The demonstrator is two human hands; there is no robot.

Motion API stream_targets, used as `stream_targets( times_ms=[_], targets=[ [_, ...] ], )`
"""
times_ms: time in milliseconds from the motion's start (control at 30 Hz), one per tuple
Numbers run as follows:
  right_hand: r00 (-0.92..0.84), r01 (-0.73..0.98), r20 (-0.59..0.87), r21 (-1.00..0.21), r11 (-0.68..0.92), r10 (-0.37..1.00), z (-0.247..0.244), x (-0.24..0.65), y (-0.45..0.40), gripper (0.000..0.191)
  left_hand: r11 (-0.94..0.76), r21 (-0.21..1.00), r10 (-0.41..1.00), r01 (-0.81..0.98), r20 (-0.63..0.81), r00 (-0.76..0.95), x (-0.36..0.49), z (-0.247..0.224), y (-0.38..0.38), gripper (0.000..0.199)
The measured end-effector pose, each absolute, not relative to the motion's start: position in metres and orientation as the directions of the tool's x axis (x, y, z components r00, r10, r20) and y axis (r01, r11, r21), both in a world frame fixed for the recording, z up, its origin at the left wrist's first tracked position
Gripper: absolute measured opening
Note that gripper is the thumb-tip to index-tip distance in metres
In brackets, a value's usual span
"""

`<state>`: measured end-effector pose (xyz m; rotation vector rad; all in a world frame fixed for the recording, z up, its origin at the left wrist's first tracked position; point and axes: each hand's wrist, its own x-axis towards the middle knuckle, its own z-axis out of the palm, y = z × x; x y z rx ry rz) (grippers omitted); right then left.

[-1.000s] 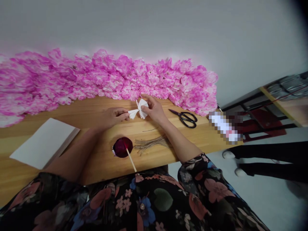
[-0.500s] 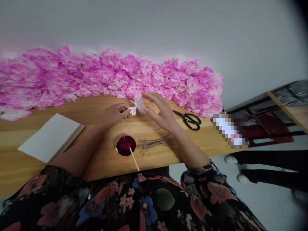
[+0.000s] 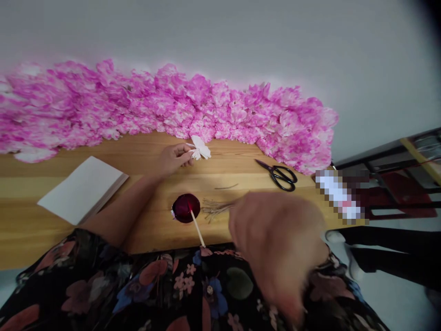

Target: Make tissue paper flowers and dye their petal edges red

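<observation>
My left hand pinches a small white paper flower by its base, with its pleated petals spread to the right. My right hand is raised close to the camera and smeared by motion; its fingers cannot be made out, and it covers part of a bundle of thin brown stems. Left of that bundle stands a small round container of dark red liquid, with a pale wooden stick leaning out of it. One loose stem lies above the bundle.
A row of pink and white flowers lines the back of the wooden table. Black-handled scissors lie at the right. A stack of white paper lies at the left. A person's legs show at the far right.
My right hand has left the flower and swung down and toward the camera. The flower stays in my left hand, its petals now turned differently. The whole view has shifted slightly.
</observation>
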<state>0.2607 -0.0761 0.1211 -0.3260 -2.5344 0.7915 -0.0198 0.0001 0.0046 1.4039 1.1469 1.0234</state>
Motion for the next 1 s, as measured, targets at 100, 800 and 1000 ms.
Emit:
stream_targets(
  times_ms=[100, 800, 1000],
  targets=[
    [-0.641, 0.148, 0.519, -0.64, 0.754, 0.566, 0.096, 0.247, -0.029, 0.043, -0.042, 0.991, 0.983, 0.126, 0.018, 0.181, -0.018, 0.006, -0.001, 0.03],
    [-0.476, 0.384, 0.408, -0.701, 0.601, 0.779, 0.018, 0.217, 0.022, 0.015, 0.049, 0.977, 0.993, -0.208, -0.026, 0.113, -0.002, 0.016, -0.009, 0.027],
    [-0.512, 0.481, 0.535, -0.47, 0.74, 0.672, 0.015, 0.216, 0.018, 0.026, 0.021, 0.982, 0.991, -0.188, 0.004, 0.131, 0.0, 0.022, -0.013, 0.031]
  ],
)
